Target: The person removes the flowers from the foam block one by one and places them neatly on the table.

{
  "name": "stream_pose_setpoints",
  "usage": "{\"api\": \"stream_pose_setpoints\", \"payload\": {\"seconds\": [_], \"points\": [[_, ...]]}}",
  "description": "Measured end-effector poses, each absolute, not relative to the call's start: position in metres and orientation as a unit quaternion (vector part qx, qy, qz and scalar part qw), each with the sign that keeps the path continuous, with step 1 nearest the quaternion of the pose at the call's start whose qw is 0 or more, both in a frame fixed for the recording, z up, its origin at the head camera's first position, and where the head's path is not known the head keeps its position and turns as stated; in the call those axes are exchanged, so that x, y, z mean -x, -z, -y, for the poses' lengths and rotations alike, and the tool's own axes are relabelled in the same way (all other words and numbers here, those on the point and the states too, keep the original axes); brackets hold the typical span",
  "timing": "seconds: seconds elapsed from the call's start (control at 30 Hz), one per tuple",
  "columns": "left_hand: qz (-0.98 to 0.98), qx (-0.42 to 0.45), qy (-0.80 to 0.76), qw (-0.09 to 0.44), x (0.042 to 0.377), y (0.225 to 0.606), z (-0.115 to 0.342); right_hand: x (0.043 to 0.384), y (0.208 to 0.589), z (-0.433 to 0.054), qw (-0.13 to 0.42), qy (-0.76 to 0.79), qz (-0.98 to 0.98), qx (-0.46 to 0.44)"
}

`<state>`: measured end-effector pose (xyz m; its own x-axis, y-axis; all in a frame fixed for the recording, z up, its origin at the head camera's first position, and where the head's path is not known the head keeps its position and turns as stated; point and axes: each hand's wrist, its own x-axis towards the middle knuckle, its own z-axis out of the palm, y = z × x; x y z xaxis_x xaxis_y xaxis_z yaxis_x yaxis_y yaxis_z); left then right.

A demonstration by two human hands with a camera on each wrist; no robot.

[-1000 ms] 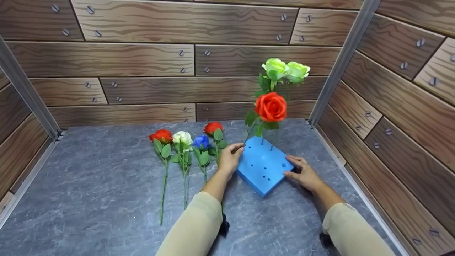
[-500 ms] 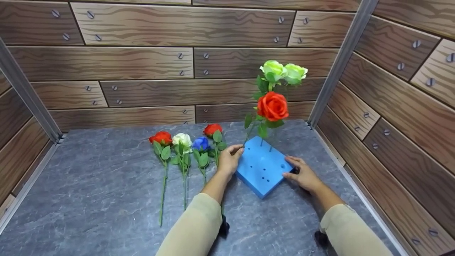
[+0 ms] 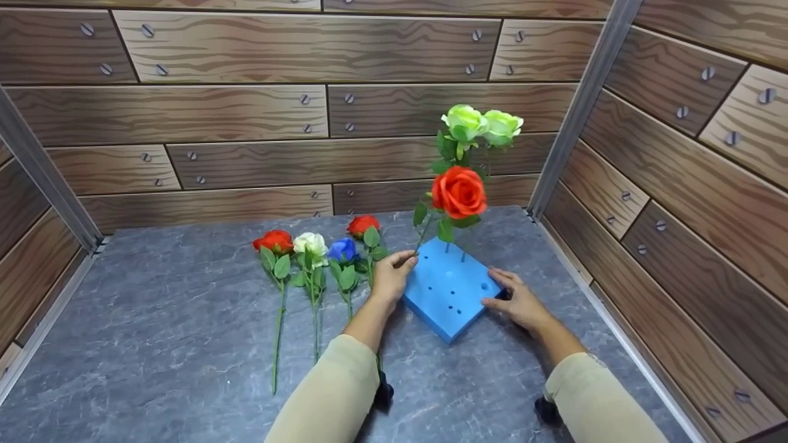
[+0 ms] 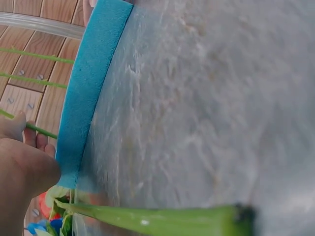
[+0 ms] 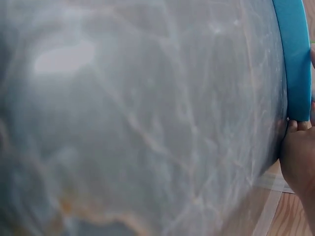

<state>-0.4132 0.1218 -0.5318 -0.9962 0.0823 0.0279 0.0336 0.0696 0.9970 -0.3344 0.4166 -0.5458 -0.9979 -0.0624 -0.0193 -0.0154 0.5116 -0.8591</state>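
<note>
While the red rose [image 3: 458, 192] is pinched by its stem [image 4: 48, 133] in the left hand [image 3: 392, 277], at ten o'clock on the blue block [image 3: 455, 277], the three o'clock corner is gripped by the half-curled right hand [image 3: 522, 304]. Probably light and bendy, the stem is best held low.

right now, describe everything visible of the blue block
The blue block is a thick, flat slab, foam-like, its top pierced by several small holes and a larger one. It lies flat on the grey tabletop, a corner toward the person. Two green roses stand in its far part. The right hand grips its right corner; whether the nearby left hand touches it is unclear.
</note>
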Motion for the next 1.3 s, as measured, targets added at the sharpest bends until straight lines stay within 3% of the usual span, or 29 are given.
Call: {"api": "stream_pose_setpoints", "payload": {"seconds": [0.37,0.73,0.97,1.3], "points": [[-0.735,-0.020,-0.678,0.000,0.409,0.526,-0.127,0.335,0.548,-0.416,0.030,0.490,-0.871,0.009],[-0.753,-0.025,-0.652,-0.080,0.407,0.520,-0.131,0.334,0.547,-0.416,0.028,0.496,-0.868,0.017],[-0.739,-0.048,-0.667,-0.088,0.405,0.521,-0.127,0.332,0.548,-0.414,0.026,0.489,-0.872,0.016],[-0.737,-0.066,-0.670,-0.060,0.402,0.516,-0.119,0.331,0.546,-0.416,0.028,0.485,-0.874,0.016]]}}
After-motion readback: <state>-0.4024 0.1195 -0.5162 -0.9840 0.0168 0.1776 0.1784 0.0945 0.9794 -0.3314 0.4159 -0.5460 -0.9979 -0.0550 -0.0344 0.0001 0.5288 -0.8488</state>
